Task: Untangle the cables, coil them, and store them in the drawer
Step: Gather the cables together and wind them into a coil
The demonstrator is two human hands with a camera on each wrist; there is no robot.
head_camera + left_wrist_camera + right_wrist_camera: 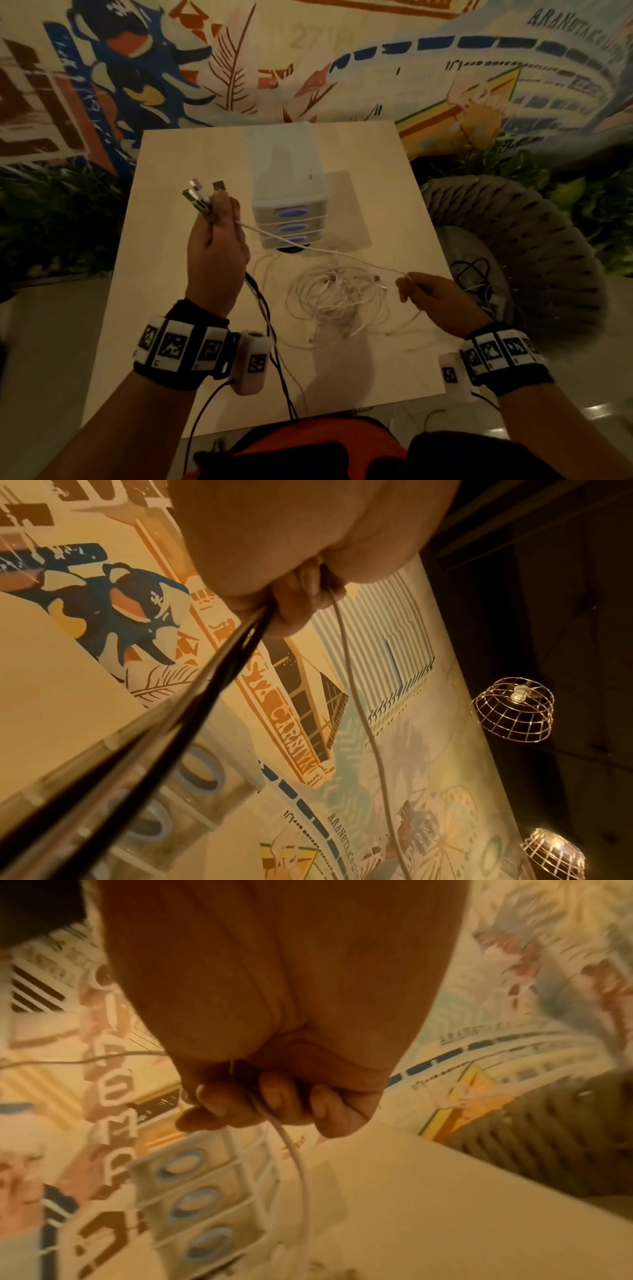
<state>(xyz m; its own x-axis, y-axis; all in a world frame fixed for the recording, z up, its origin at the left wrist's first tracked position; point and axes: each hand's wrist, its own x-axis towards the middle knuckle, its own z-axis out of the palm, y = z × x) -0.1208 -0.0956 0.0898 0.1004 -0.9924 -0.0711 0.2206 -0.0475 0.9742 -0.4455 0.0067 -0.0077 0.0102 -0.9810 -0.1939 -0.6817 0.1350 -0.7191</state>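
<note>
The left hand [214, 246] is raised above the table [164, 274] and grips a bundle of USB plugs [202, 195], its fingers curled around them, while dark cables [263, 308] hang down from it. The right hand [435, 298] pinches one white cable [308, 246], which runs across to the left hand. The tangled white cables [335, 294] lie on the table in front of the closed drawer unit [287, 205].

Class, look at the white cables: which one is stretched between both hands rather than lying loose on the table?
The thin white cable running from the left hand to the right hand; the other white cables lie tangled on the table.
</note>
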